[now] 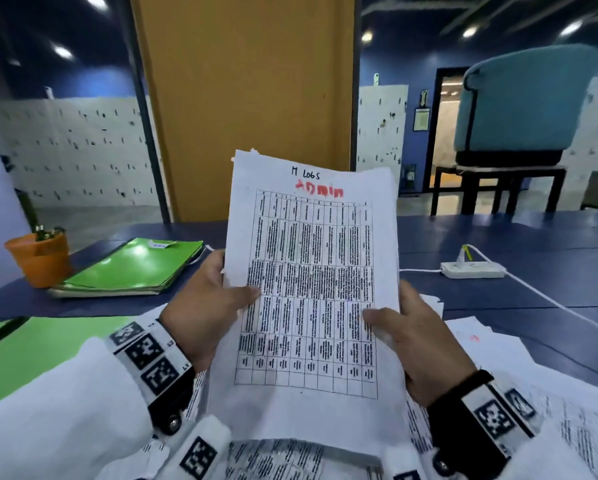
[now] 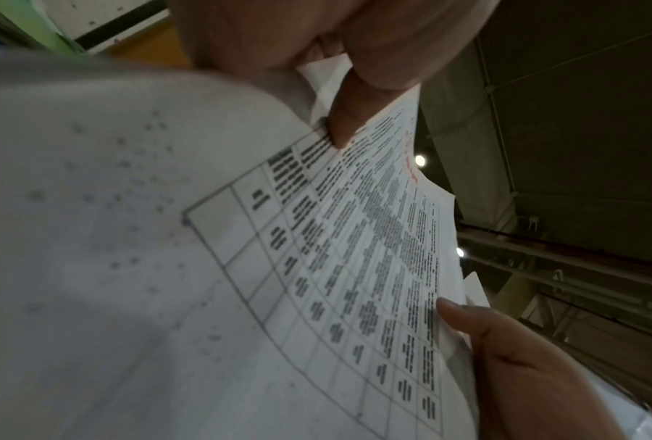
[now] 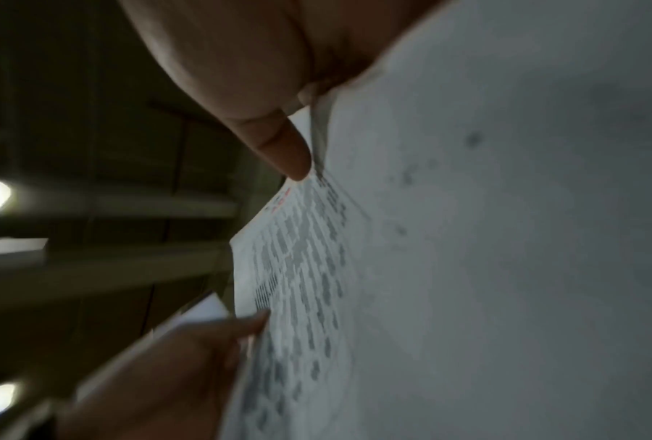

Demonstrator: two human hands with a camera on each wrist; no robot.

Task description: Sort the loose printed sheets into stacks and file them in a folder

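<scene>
Up in front of the person, a bundle of printed sheets [image 1: 311, 282] stands nearly upright, topped by a table page handwritten "M LOGS" with a red word beneath. Each side edge is pinched: the left hand [image 1: 204, 306] with its thumb on the front, the right hand [image 1: 418, 341] likewise. More loose sheets [image 1: 567, 420] lie on the blue table [image 1: 532, 296] below, and green folders [image 1: 134, 268] are stacked near an orange pot [image 1: 39, 259].

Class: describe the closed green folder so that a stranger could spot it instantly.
Start at the dark blue table and look to its far left, where an orange pot stands. Right beside it lies the green folder, glossy, closed, topping a thin pile, unlike the white printed sheets nearby.
</scene>
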